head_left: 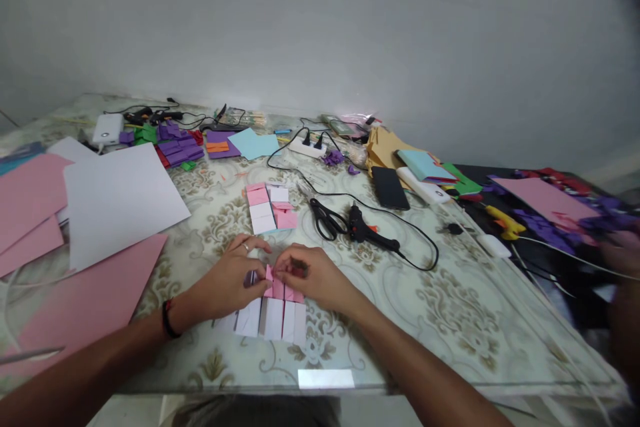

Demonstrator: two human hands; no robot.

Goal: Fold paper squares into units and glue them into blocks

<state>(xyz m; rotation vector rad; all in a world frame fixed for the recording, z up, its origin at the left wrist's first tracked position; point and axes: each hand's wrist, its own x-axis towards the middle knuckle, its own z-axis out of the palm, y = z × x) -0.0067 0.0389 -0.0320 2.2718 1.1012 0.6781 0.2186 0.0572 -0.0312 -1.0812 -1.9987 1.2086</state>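
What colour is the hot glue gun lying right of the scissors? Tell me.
Black: the hot glue gun with its black cord, seen best in the head view.

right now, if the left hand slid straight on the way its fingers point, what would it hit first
Probably the right hand: the left hand points rightward across the pink and white folded paper, and their fingertips nearly meet there. Depth is hard to judge.

Matt folded paper (pixel 278 307); glossy glass tabletop (pixel 450 320).
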